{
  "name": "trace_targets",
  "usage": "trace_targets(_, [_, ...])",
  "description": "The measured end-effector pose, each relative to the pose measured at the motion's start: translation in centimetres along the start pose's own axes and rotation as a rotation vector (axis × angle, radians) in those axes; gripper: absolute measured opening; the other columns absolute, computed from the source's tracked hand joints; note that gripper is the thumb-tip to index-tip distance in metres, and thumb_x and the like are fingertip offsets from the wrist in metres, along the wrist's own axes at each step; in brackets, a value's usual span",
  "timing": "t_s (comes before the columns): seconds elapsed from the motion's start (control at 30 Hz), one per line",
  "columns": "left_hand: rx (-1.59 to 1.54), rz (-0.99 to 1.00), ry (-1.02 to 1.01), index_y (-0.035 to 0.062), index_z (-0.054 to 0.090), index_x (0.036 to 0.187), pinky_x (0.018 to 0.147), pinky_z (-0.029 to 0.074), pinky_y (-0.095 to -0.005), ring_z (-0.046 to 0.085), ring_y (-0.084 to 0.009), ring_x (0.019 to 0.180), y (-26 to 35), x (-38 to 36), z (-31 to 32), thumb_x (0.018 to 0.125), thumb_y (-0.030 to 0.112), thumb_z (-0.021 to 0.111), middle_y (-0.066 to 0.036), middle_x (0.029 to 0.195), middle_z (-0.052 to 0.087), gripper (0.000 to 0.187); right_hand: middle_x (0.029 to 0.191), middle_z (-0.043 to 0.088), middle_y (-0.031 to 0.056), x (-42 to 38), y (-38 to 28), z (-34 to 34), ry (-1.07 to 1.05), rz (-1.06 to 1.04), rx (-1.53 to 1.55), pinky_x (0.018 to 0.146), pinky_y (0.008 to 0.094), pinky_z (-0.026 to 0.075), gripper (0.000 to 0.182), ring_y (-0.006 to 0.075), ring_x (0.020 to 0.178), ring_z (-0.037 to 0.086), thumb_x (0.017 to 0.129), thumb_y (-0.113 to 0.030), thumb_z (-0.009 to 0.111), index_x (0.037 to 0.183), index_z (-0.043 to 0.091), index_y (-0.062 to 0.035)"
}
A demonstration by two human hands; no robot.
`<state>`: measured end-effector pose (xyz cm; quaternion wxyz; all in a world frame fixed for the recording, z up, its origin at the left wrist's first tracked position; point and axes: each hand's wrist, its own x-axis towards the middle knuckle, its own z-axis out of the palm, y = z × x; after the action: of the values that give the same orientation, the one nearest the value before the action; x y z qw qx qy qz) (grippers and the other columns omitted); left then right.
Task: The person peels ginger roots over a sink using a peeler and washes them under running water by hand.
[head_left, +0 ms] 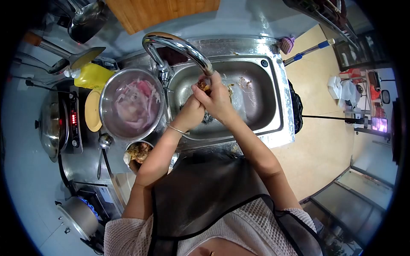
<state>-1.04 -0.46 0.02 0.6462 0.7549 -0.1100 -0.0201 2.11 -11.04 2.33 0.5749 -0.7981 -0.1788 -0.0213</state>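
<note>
Both my hands are together over the steel sink (265,96), just under the tap's spout (207,68). Between them a browned, charred-looking piece of meat (204,86) shows in part. My left hand (192,112), with a bangle at the wrist, is closed around its near side. Over its far side my right hand (217,96) curls, thumb pointing left. The fingers cover most of the piece, so its exact kind stays hidden. Brown scraps (243,82) lie on the sink floor, with dark bits below my hands.
Left of the sink stands a large steel bowl (104,112) of pale and pink meat in water. Nearer me is a smaller bowl of browned pieces (140,151). A ladle (105,141), a lit-display cooker (74,119) and a pot over blue flame (79,217) are further left.
</note>
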Motion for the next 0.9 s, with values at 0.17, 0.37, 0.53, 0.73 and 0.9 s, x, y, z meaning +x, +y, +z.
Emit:
trace_targets(0.17, [0.026,0.023,-0.023,-0.0022,0.045,0.112,0.088,0.038,-0.0327,0.051,-0.0263,0.103,0.6,-0.3,-0.5,0.082,-0.001,0.039,-0.016,0.108,0.054,0.031,0.076,0.060,0.0099,0.0,-0.3,0.9,0.039,0.041,-0.005,0.062,0.0308,0.045,0.035,0.0206,0.066,0.057,0.077,-0.022,0.062,0.103,0.049,-0.0023])
trace_targets(0.37, [0.218,-0.005,-0.016,-0.0033,0.044,0.106,0.071,0.045,-0.0352,0.059,-0.0284,0.078,-0.1,-0.6,-0.7,0.082,0.000,0.042,-0.017,0.084,0.059,0.024,0.071,0.062,0.0103,1.0,0.6,0.3,-0.047,0.205,0.132,0.056,0.0297,0.045,0.025,0.0169,0.059,0.057,0.086,-0.023,0.048,0.089,0.051,0.0012])
trace_targets(0.53, [0.291,0.014,-0.104,-0.0048,0.044,0.102,0.061,0.044,-0.0349,0.059,-0.0271,0.064,0.5,0.3,-1.6,0.083,0.005,0.046,-0.015,0.069,0.057,0.021,0.084,0.062,0.0211,2.3,1.8,-1.6,-0.233,0.448,0.727,0.068,0.0284,0.049,0.025,0.0241,0.074,0.063,0.088,-0.018,0.041,0.093,0.051,0.0046])
trace_targets(0.73, [-0.113,-0.228,-0.307,0.0012,0.045,0.098,0.060,0.040,-0.0264,0.046,-0.0144,0.061,-1.2,0.7,-2.2,0.091,0.014,0.038,-0.003,0.071,0.048,0.016,0.089,0.060,0.0132,0.7,0.4,-1.8,-0.371,0.296,0.355,0.052,0.0265,0.051,0.036,0.0176,0.067,0.062,0.092,-0.028,0.037,0.102,0.047,0.0048])
trace_targets(0.9, [-0.215,-0.340,-0.445,0.0031,0.045,0.097,0.058,0.038,-0.0233,0.043,-0.0099,0.061,-1.6,0.9,-1.6,0.093,0.016,0.036,-0.002,0.075,0.046,0.016,0.093,0.060,0.0150,1.1,0.4,-2.4,-0.363,0.428,0.389,0.052,0.0306,0.052,0.040,0.0192,0.067,0.061,0.092,-0.031,0.036,0.099,0.046,0.0070])
